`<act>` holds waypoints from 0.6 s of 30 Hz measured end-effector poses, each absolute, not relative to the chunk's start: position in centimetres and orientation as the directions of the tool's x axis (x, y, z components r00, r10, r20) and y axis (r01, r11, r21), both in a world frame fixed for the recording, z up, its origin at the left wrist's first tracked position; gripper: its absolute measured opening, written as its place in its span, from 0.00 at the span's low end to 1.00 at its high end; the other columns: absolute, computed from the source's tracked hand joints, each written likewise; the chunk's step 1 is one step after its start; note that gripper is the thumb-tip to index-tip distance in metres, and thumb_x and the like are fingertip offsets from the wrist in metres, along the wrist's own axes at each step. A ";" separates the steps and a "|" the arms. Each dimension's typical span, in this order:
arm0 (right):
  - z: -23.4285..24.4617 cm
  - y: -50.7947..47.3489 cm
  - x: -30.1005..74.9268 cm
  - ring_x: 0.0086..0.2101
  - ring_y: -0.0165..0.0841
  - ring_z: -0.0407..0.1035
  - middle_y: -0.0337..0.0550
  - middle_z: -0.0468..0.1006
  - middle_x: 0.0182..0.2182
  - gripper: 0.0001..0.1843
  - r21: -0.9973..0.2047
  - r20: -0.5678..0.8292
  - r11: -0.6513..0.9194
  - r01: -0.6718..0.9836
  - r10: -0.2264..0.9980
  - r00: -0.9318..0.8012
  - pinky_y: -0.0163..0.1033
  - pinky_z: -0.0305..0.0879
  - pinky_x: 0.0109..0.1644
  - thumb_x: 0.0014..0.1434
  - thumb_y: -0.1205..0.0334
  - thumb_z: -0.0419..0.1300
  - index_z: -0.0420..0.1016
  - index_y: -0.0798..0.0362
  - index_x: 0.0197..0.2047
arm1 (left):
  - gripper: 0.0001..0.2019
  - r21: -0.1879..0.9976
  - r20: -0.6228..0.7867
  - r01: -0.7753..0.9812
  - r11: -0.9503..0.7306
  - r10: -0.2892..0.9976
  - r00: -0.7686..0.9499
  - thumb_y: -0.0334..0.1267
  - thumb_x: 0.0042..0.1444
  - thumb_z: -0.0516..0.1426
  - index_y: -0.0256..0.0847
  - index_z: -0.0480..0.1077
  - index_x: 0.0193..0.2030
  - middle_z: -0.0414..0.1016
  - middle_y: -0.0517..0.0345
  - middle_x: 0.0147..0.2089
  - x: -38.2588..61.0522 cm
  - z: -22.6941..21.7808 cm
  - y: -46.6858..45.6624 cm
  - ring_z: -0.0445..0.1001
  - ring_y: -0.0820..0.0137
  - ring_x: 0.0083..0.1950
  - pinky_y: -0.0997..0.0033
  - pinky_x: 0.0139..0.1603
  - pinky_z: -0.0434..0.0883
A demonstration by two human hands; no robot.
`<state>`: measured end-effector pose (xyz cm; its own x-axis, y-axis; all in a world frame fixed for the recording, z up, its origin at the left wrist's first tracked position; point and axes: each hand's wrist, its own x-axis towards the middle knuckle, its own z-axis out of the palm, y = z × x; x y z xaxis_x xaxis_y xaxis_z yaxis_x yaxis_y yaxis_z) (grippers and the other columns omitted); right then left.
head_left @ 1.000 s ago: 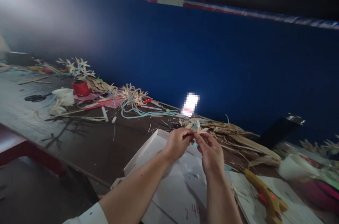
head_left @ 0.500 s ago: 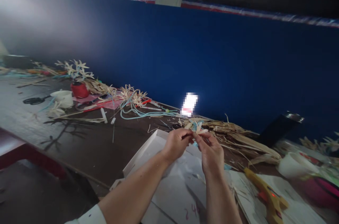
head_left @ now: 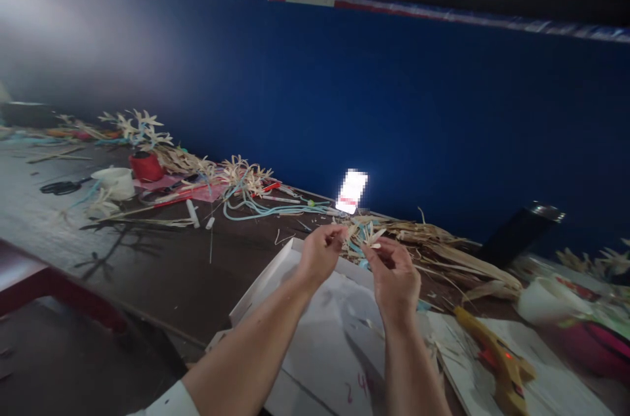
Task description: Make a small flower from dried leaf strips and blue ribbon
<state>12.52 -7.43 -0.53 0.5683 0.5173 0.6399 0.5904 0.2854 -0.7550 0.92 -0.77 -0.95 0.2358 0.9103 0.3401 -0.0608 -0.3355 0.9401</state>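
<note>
My right hand (head_left: 398, 277) pinches a small pale husk flower (head_left: 373, 236) with narrow pointed petals, above the far edge of a shallow white cardboard box (head_left: 263, 281). My left hand (head_left: 319, 257) is just to the left of the flower and apart from it. Its thumb and fingertips are pressed together; whatever lies between them is too small to make out. Behind the right hand, dried corn husks (head_left: 443, 250) lie in a long bundle. Bits of light blue material and husk scraps crowd the table behind the flower.
A yellow glue gun (head_left: 502, 358) with a red light lies on paper at right. A bright, pixelated rectangle (head_left: 352, 191) stands by the blue wall (head_left: 443, 114). Leftward are husk flowers (head_left: 241, 174), blue cords (head_left: 266, 211), a white cup (head_left: 115, 185), red spool (head_left: 146, 168) and scissors (head_left: 63, 187).
My hands have drawn apart: the left has moved slightly left and up, off the flower. The flower stays in my right hand and shows more fully.
</note>
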 end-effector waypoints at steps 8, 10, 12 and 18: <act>-0.1 -7.8 12.1 0.33 0.33 0.68 0.45 0.76 0.37 0.08 -0.620 0.739 0.290 0.729 0.529 0.418 0.37 0.63 0.33 0.52 0.56 0.63 0.76 0.52 0.30 | 0.20 0.931 0.353 -0.177 -0.319 0.912 0.210 0.52 0.53 0.55 0.35 0.74 0.39 0.74 0.54 0.36 -0.4 1.3 -1.7 0.69 0.72 0.36 0.75 0.37 0.66; -0.4 -7.6 12.2 0.33 0.33 0.69 0.45 0.76 0.37 0.07 -0.610 0.744 0.302 0.733 0.535 0.399 0.36 0.63 0.31 0.51 0.57 0.63 0.76 0.51 0.29 | 0.20 0.931 0.355 -0.175 -0.320 0.903 0.241 0.53 0.52 0.55 0.35 0.75 0.38 0.74 0.53 0.38 -0.6 1.6 -2.0 0.69 0.71 0.38 0.74 0.39 0.66; -0.7 -7.5 12.3 0.34 0.34 0.69 0.44 0.76 0.38 0.05 -0.602 0.748 0.319 0.732 0.546 0.377 0.36 0.63 0.31 0.51 0.59 0.63 0.76 0.51 0.30 | 0.20 0.932 0.354 -0.178 -0.316 0.897 0.265 0.52 0.51 0.56 0.36 0.75 0.37 0.73 0.53 0.39 -0.8 1.8 -2.2 0.69 0.71 0.39 0.74 0.40 0.65; -0.7 -7.6 12.0 0.35 0.33 0.70 0.42 0.77 0.37 0.02 -0.600 0.730 0.321 0.733 0.594 0.337 0.35 0.62 0.31 0.51 0.62 0.63 0.77 0.50 0.30 | 0.17 0.957 0.287 -0.143 -0.254 0.910 0.299 0.49 0.47 0.60 0.36 0.74 0.33 0.71 0.56 0.32 -0.5 1.6 -2.0 0.67 0.73 0.34 0.76 0.34 0.64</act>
<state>12.05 -7.56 -0.67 0.3370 0.5943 0.7303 0.7328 0.3215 -0.5997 -0.47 -2.00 1.63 0.2991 0.9101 0.2867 -0.1428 -0.2543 0.9565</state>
